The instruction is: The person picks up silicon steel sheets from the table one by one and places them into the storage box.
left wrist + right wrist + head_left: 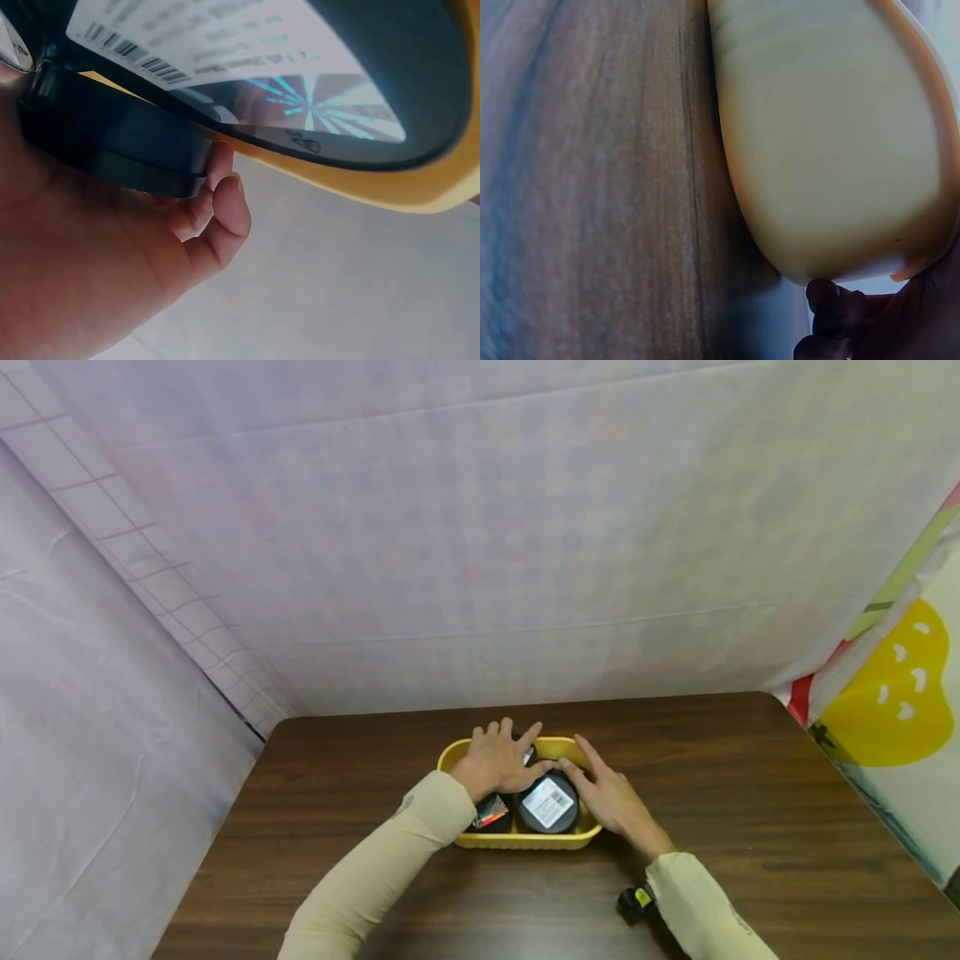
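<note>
A yellow plastic basket (525,842) stands on the brown table and holds several black round containers. One black round container (548,803) with a white barcode label lies at the basket's front right. My left hand (495,762) reaches over the basket's far left part. In the left wrist view, its fingers curl round the side of another black container (116,139), whose top is partly hidden. At the basket's right end, my right hand (615,802) holds the rim, thumb inside. The right wrist view shows its curled fingers (836,307) against the basket's outer wall (832,150).
A black container with a colourful label (491,811) lies at the basket's front left, partly under the left wrist. A small black object with a yellow-green patch (637,900) is by the right sleeve. A pale curtain (480,568) hangs behind the wooden table (337,793).
</note>
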`<state>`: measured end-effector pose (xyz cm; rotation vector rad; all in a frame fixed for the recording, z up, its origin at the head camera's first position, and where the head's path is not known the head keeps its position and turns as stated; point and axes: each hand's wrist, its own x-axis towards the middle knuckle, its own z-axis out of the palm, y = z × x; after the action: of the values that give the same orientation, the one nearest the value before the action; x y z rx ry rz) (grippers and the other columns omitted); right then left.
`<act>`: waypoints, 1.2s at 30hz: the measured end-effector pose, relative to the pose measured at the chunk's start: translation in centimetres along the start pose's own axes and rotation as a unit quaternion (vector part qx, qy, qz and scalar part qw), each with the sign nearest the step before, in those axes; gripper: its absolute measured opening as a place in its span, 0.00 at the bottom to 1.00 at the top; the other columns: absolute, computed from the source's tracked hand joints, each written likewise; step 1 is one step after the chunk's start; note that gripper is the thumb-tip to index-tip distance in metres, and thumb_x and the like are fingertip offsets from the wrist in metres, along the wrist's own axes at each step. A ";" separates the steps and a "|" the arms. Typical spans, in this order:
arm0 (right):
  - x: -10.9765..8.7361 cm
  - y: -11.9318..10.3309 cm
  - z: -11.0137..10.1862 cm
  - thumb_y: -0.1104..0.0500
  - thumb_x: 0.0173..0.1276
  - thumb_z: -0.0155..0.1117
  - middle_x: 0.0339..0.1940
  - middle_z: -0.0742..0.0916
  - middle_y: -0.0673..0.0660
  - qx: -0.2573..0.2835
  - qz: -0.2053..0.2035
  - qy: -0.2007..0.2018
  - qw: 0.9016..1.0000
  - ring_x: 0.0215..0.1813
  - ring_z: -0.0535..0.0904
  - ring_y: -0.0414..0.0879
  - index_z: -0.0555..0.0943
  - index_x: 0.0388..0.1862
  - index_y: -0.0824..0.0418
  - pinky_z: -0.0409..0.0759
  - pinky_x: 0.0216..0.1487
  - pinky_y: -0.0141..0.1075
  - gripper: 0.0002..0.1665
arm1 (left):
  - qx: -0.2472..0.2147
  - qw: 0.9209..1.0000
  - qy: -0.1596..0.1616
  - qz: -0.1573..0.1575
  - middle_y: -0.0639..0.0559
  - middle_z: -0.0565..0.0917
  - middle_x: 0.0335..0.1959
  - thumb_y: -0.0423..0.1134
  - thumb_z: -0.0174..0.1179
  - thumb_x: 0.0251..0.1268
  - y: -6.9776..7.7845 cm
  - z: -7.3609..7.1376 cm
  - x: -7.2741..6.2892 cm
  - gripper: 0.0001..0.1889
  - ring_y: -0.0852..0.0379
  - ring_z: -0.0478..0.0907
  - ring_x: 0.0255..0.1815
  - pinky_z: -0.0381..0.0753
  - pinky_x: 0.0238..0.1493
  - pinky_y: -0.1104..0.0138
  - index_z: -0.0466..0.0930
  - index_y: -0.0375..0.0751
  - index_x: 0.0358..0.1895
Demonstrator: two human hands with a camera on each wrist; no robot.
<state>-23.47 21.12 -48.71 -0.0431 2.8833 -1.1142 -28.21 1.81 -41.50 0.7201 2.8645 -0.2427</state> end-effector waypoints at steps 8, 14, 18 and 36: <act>-0.1 0.0 0.2 0.27 0.74 0.35 0.69 0.72 0.74 0.001 -0.007 0.003 1.000 0.64 0.71 0.76 0.49 0.82 0.51 0.69 0.59 0.67 0.47 | 0.009 1.000 -0.005 -0.006 0.42 0.62 0.72 0.68 0.29 0.75 0.1 0.4 0.2 0.35 0.44 0.65 0.68 0.65 0.66 0.50 0.43 0.63 0.81; 0.0 0.1 0.1 0.27 0.74 0.35 0.69 0.72 0.74 -0.002 -0.005 0.006 1.000 0.64 0.71 0.76 0.49 0.82 0.50 0.69 0.59 0.66 0.47 | 0.009 1.000 -0.008 -0.006 0.42 0.62 0.72 0.66 0.29 0.76 0.0 0.6 0.2 0.34 0.46 0.64 0.70 0.64 0.68 0.50 0.42 0.64 0.81; 0.0 0.0 0.1 0.26 0.74 0.36 0.68 0.73 0.74 -0.003 -0.006 0.007 1.000 0.63 0.72 0.75 0.49 0.82 0.50 0.69 0.59 0.66 0.47 | 0.004 1.000 -0.010 -0.004 0.42 0.61 0.74 0.67 0.29 0.76 -0.1 0.6 0.1 0.34 0.46 0.63 0.72 0.63 0.69 0.49 0.41 0.65 0.81; 0.0 0.2 -0.1 0.26 0.73 0.35 0.69 0.72 0.74 -0.005 0.001 0.001 1.000 0.64 0.71 0.75 0.48 0.82 0.48 0.68 0.60 0.66 0.47 | -0.041 0.999 -0.008 0.020 0.44 0.62 0.76 0.64 0.35 0.77 -1.3 0.0 -0.9 0.33 0.44 0.60 0.75 0.60 0.71 0.45 0.44 0.64 0.80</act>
<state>-23.50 21.33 -48.73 -0.0394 2.8892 -1.0999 -28.07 0.31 -41.13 0.7547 2.8242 -0.1238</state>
